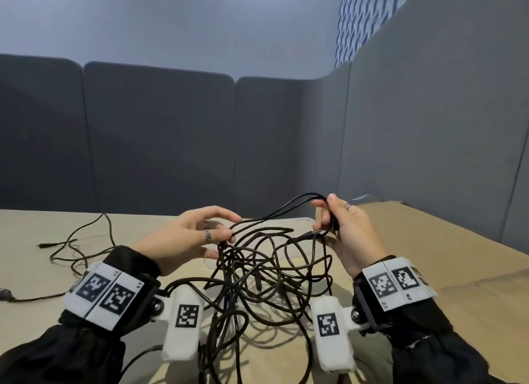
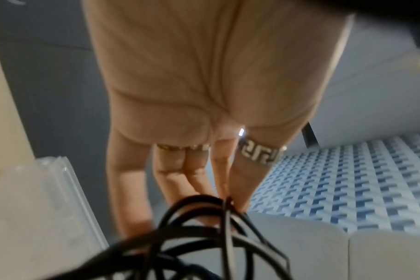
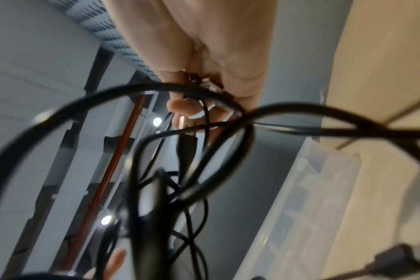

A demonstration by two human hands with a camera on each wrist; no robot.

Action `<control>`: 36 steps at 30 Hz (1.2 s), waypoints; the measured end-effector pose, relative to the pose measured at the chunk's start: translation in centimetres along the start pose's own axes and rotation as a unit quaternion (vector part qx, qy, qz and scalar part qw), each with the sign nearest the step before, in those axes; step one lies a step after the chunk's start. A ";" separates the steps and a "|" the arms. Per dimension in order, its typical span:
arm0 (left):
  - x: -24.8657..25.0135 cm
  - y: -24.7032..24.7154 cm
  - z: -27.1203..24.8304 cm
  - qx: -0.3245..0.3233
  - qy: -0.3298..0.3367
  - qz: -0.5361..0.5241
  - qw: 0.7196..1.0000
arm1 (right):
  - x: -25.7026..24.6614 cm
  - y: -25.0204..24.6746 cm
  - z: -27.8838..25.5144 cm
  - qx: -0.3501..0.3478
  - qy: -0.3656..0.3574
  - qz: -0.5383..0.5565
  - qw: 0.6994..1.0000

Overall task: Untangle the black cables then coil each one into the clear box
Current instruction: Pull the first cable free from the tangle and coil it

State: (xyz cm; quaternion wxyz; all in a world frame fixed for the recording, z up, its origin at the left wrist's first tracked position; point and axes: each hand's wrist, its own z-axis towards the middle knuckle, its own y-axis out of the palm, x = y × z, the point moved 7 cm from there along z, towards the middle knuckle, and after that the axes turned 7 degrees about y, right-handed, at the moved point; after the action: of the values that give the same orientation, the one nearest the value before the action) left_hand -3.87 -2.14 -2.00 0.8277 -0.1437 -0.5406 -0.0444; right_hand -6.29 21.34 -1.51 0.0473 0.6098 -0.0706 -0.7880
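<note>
While the tangle of thin black cables [image 1: 257,272] hangs between both hands above the beige table [image 1: 43,269], left hand [image 1: 183,237] pinches strands at its left top; right hand [image 1: 346,235] grips a raised loop. Clear plastic box [image 3: 307,206] lies just beyond.

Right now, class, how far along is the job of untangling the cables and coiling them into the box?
Done: apparently nothing; no coil can be made out in the clear box, though loops hide much of it. In hand: the left hand pinches strands of the black cables, while the right hand grips a loop lifted from the knot. Left: separating every cable, including the loose cable on the table, then coiling each.
</note>
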 end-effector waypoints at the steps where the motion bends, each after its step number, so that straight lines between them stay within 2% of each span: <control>1: -0.1 -0.1 -0.1 0.001 -0.007 0.017 1.000 | -0.1 -0.2 0.0 0.012 -0.016 -0.019 1.000; 6: -0.1 -0.3 0.0 0.023 -0.006 0.029 0.999 | -1.0 -0.7 -0.4 0.065 -0.082 -0.088 0.991; 10: 0.3 -0.8 0.0 0.074 0.005 -0.024 0.997 | -1.4 -1.1 -0.6 0.050 -0.070 -0.066 0.994; 14: 0.3 -0.6 -0.1 0.082 -0.008 -0.029 0.996 | -1.5 -1.4 -0.7 0.057 -0.075 -0.049 0.994; 17: 0.6 -0.5 -0.3 0.095 -0.009 -0.052 0.994 | -1.8 -2.6 -0.3 0.137 -0.100 -0.082 0.982; 21: 0.8 -1.3 -0.2 0.127 0.002 -0.058 0.990 | -1.8 -4.5 0.0 0.231 -0.101 -0.031 0.967; 24: 0.7 -1.1 -0.2 0.121 -0.005 -0.057 0.991 | -2.2 -4.6 -0.3 0.264 -0.118 -0.100 0.952; 27: 1.1 -0.4 -0.3 0.097 -0.007 -0.079 0.992 | -2.3 -2.9 -0.4 0.200 -0.121 -0.286 0.929; 30: 1.2 0.4 -0.3 0.075 -0.011 -0.085 0.993 | -1.6 0.2 -0.7 0.079 -0.127 -0.462 0.874; 32: 1.1 1.0 -0.3 0.057 -0.016 -0.096 0.994 | -0.6 3.1 -1.1 -0.051 -0.132 -0.479 0.867; 34: 0.9 1.6 -0.3 0.037 -0.019 -0.117 0.992 | 0.9 5.5 -2.0 -0.181 -0.107 -0.473 0.855; 36: 0.9 2.1 -0.3 0.021 -0.020 -0.140 0.990 | 2.2 6.5 -2.7 -0.256 -0.062 -0.483 0.835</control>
State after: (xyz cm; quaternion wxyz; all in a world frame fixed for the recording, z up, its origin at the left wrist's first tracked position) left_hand -2.80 -0.10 -1.71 0.8049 -0.0501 -0.5730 -0.1461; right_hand -4.34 14.43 -3.21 -0.1895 0.4826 0.4341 -0.7367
